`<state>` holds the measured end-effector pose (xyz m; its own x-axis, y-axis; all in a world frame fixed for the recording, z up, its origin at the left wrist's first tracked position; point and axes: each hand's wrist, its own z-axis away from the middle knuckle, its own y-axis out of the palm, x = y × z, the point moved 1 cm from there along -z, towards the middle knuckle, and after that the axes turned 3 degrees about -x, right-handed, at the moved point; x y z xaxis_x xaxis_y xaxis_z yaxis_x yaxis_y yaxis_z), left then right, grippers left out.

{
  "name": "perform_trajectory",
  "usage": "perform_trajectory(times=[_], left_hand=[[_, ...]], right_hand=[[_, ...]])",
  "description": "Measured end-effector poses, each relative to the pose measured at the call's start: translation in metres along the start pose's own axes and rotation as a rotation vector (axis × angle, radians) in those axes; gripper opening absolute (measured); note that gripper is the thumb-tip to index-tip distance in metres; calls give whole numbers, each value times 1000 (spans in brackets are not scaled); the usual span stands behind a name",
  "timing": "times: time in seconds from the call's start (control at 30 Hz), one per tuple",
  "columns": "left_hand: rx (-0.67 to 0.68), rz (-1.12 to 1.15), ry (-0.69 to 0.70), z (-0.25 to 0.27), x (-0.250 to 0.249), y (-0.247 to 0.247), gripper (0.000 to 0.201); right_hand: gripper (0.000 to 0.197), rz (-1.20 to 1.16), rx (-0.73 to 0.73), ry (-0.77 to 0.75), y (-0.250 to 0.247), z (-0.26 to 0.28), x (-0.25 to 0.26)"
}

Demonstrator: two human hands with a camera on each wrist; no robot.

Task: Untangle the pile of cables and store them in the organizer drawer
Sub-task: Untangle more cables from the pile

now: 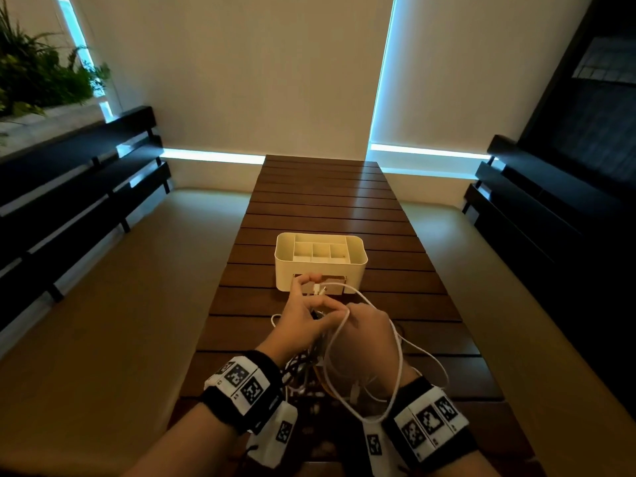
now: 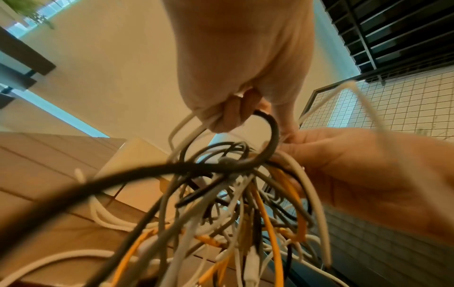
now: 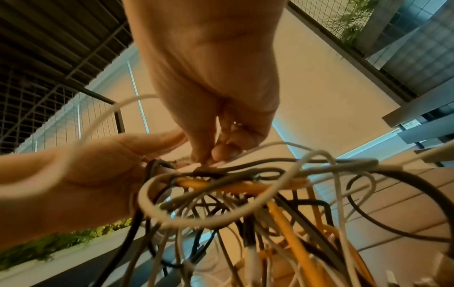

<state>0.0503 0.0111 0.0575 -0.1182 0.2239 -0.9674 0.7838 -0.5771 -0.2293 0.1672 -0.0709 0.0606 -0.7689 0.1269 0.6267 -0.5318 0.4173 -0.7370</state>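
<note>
Both hands are raised together over the table, just in front of the white organizer (image 1: 358,266). A tangle of white, black, grey and orange cables (image 2: 236,196) hangs beneath them, down to the table. My left hand (image 1: 304,309) grips the tangle at its top, with the fingers (image 2: 228,114) curled round a white strand and a dark loop. My right hand (image 1: 359,325) pinches a white cable (image 3: 267,211) between thumb and fingertips (image 3: 216,153). That white cable (image 1: 399,352) loops wide over the right wrist. The organizer's front drawer slot (image 1: 335,282) is partly hidden behind my fingers.
The slatted wooden table (image 1: 323,197) runs away from me, with beige bench cushions (image 1: 103,304) on both sides. Dark slatted backrests (image 1: 69,187) flank the seats. The organizer has several open top compartments (image 1: 320,251). Plants (image 1: 38,74) stand far left.
</note>
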Motion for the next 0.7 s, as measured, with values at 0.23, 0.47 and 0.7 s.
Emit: perform_trajectory(times=[0.23, 0.47, 0.7], left_hand=[[-110, -398, 87, 9, -13, 22, 8], [85, -665, -148, -5, -12, 12, 48], [360, -385, -336, -18, -12, -9, 36]], right_hand=[[22, -230, -161, 63, 7, 13, -1], [19, -242, -268, 157, -1, 10, -6], [22, -480, -361, 162, -17, 1, 5]])
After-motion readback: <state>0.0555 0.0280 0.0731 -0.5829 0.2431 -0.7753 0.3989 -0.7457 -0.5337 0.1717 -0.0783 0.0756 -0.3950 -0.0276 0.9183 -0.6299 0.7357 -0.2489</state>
